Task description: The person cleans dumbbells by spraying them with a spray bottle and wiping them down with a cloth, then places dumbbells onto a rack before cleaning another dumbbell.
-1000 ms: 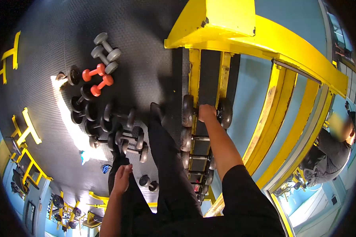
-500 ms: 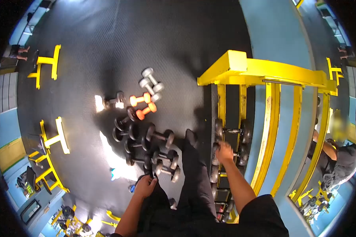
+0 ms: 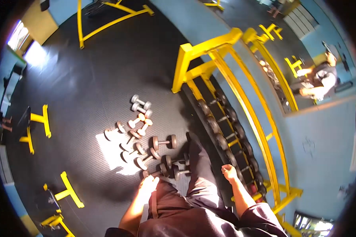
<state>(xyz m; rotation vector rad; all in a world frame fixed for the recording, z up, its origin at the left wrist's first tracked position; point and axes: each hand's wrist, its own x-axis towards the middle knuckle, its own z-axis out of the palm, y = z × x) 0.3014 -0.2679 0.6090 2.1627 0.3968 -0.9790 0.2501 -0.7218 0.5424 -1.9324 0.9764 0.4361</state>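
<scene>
My left hand hangs over my left thigh with its fingers curled in, and I see nothing in it. Just beyond it, several dark dumbbells lie on the floor. Two orange dumbbells and two grey dumbbells lie farther out. My right hand is loosely closed beside the yellow dumbbell rack, with no dumbbell in its grip. Dark dumbbells stand in a row on the rack's lower level, close to this hand.
A wall mirror on the right reflects a person and yellow equipment. Yellow frames stand on the left, and another yellow frame is at the far end. Sunlight falls on the black rubber floor.
My right hand has come off the dumbbell on the rack and drawn back toward my body. The view has turned, so the rack now slants. My left hand stays near my thigh.
</scene>
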